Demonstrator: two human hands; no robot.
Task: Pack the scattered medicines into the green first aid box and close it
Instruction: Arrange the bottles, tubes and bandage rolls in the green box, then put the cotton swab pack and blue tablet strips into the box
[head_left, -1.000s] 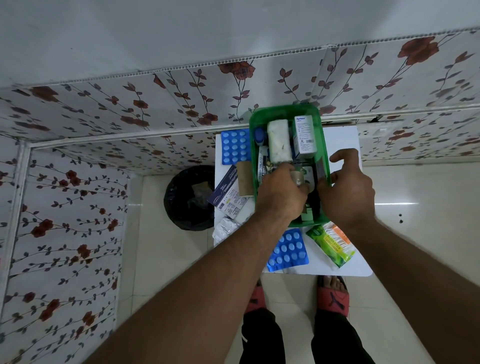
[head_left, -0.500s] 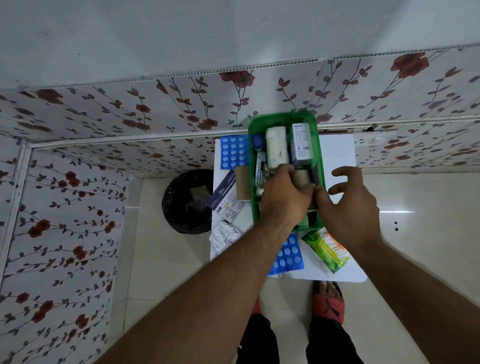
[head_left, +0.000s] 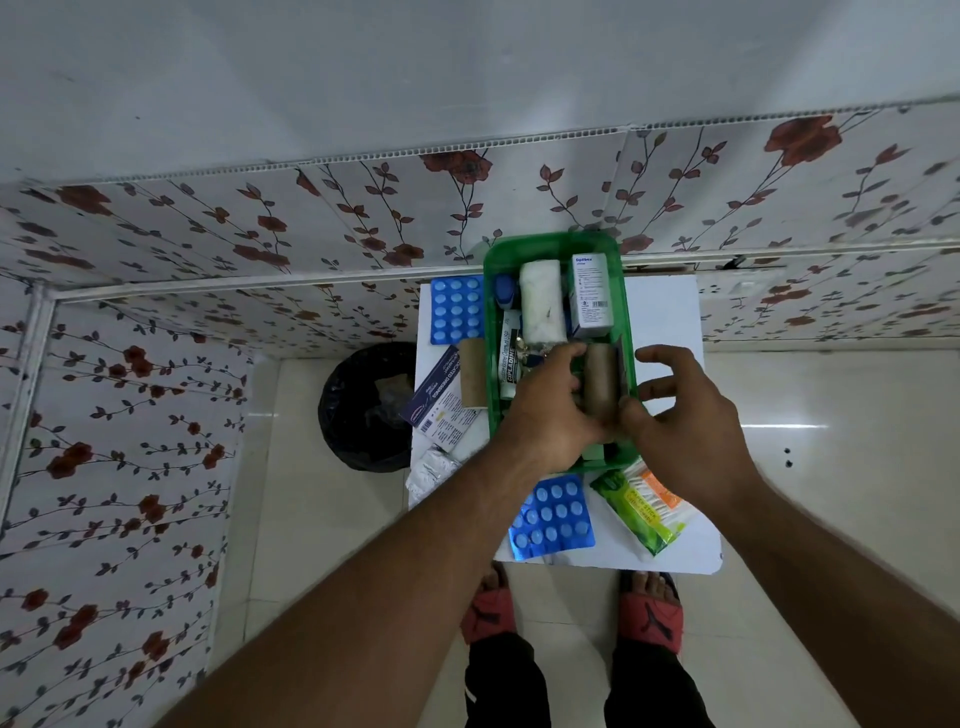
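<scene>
Wall panels (head_left: 208, 249) printed with red flowers and dark vines wrap the corner, plain white above. The glossy pale floor (head_left: 831, 493) reflects a light streak. A black bin (head_left: 363, 410) stands beside the white surface (head_left: 670, 312).

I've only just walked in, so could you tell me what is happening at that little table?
A person is packing medicines into the open green first aid box on a small white table. Their left hand grips a brown roll inside the box; the right hand is at its right wall, fingers loose. Outside it on the table lie a far blister pack, a near blister pack, a second roll, a dressing packet, a silver strip and a green packet.
</scene>
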